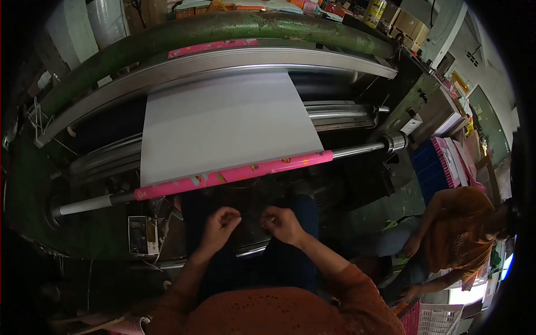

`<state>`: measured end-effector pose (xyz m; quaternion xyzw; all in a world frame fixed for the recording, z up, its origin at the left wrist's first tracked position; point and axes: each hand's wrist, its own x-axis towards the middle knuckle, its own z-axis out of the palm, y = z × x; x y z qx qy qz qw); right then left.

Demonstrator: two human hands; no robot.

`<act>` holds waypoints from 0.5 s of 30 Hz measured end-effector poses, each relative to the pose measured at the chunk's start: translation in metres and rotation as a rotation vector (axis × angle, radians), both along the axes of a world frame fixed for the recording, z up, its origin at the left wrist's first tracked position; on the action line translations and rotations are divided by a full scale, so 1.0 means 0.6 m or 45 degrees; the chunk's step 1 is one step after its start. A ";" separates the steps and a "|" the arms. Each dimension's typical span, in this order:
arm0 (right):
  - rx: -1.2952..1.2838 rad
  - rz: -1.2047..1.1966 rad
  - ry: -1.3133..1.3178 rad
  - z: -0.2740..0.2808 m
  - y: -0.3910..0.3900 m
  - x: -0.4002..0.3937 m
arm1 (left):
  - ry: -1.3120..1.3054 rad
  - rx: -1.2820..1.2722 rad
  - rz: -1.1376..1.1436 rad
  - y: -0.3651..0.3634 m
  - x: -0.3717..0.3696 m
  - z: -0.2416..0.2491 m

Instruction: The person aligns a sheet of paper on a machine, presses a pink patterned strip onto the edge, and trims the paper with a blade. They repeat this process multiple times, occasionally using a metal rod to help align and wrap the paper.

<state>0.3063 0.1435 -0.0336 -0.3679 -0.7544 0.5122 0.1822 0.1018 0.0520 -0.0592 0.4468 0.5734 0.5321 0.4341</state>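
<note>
My left hand [221, 228] hovers above my lap with its fingers curled and the thumb brought in to them. Across a small gap, my right hand [282, 224] has its fingers bent inward in the same way. Whether either holds something small or thin cannot be made out. Just beyond both hands, apart from them, lies a pink printed roll [234, 174] on a metal shaft [358, 150]. A wide white sheet [223, 123] runs from this roll back under a metal bar [245, 57] of the machine.
A green roller [251, 25] spans the back. The shaft ends in a round metal collar [395, 143] at right. A small open box [143, 235] sits low at left. Another person [455, 234] in an orange shirt sits at right, near a blue crate [430, 167].
</note>
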 end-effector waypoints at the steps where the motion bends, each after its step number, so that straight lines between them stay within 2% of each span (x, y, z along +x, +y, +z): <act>1: -0.004 0.008 -0.002 -0.019 0.007 0.018 | 0.436 -0.004 0.074 0.002 -0.007 -0.017; 2: 0.239 -0.094 -0.160 -0.045 0.013 0.036 | 0.435 -0.009 0.083 0.002 -0.018 -0.035; 3: 0.482 -0.194 -0.316 -0.074 0.018 0.053 | 0.951 -0.021 0.139 -0.001 -0.030 -0.055; 4: 0.681 -0.207 -0.234 -0.082 0.022 0.057 | 1.468 -0.037 0.189 -0.005 -0.038 -0.069; 7: 0.625 -0.204 -0.369 -0.091 0.011 0.064 | 1.518 0.029 0.154 -0.011 -0.045 -0.096; 15: 0.595 -0.167 -0.307 -0.093 0.011 0.065 | 1.555 0.003 0.146 -0.010 -0.042 -0.092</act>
